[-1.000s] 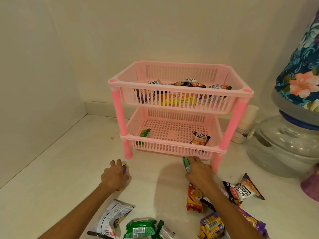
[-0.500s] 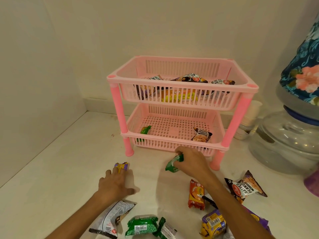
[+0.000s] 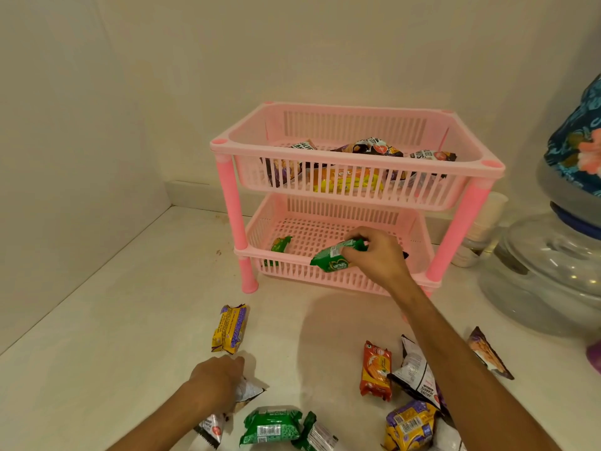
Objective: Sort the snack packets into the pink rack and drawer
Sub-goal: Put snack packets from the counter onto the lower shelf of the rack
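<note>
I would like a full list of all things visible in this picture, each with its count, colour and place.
pink rack: one, pink, two tiers, against the back wall.
top-tier packets: several, dark, yellow and orange, exact count unclear.
small green packet: one, lower tier, left.
held green packet: one, over the lower tier's front rim.
yellow-purple packet: one, counter, front of rack.
orange packet: one, counter, right.
green packets: two, bottom edge.
other packets: several, counter, right, count unclear.
water dispenser: one, clear, floral cover, far right.
white counter: one.
left hand: on a white-black packet.
right hand: gripping the held green packet.
</note>
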A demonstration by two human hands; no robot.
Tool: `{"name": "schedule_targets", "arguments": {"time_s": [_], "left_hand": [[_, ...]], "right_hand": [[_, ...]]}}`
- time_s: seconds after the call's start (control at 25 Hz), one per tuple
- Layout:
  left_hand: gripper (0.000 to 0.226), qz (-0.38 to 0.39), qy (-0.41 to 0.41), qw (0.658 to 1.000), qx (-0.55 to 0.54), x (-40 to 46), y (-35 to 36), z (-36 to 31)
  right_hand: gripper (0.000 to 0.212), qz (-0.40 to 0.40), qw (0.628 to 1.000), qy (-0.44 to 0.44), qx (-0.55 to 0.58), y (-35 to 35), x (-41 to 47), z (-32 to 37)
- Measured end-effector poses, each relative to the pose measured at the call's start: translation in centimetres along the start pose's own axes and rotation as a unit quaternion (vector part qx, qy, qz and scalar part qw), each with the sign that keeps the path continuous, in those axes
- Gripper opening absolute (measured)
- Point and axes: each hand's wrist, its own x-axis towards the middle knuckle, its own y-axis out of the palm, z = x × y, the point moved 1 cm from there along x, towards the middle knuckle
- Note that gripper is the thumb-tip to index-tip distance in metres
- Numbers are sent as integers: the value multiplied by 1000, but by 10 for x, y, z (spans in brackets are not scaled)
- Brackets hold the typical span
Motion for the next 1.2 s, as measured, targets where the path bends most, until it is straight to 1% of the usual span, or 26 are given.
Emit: {"name": "schedule_targets", "arguments": {"time_s": [0.12, 0.16, 0.24, 0.36, 0.44, 0.52, 0.64, 0.8, 0.92, 1.0, 1.08, 1.2], "left_hand": [[51, -29, 31, 998, -52, -4, -25, -5], [50, -49, 45, 994, -83, -6, -37, -6], [52, -111, 77, 981, -136, -11, -67, -5], [51, -221, 125, 942, -218, -17, -118, -7], [53, -280, 155, 908, -271, -13, -149, -11], [55, -320, 166, 873, -327, -1, -174, -15], [59, -330, 154, 835, -412, 22, -196, -23], [62, -339, 124, 805, -471, 48, -210, -33], [60, -337, 95, 775, -526, 63, -218, -34], [56, -326, 83, 757, -561, 73, -223, -32], [51, -315, 71, 738, -593, 83, -226, -31], [55, -310, 40, 729, -609, 97, -230, -31]], "right_hand": [[22, -33, 997, 25, 69, -1, 10, -4], [21, -45, 995, 30, 85, -2, 13, -5], [23, -66, 993, 37, 86, -1, 20, -9], [26, -67, 996, 48, 16, 5, 34, -21], [28, -53, 997, 50, -37, 10, 45, -31], [30, -32, 995, 47, -80, 14, 54, -40], [31, -16, 994, 48, -102, 20, 65, -50], [31, 8, 988, 31, -153, 28, 73, -60], [33, 28, 981, 28, -190, 32, 73, -67], [39, 33, 985, 29, -169, 33, 72, -69], [43, 20, 989, 30, -141, 33, 72, -68], [41, -21, 993, 14, -113, 28, 68, -66]]}}
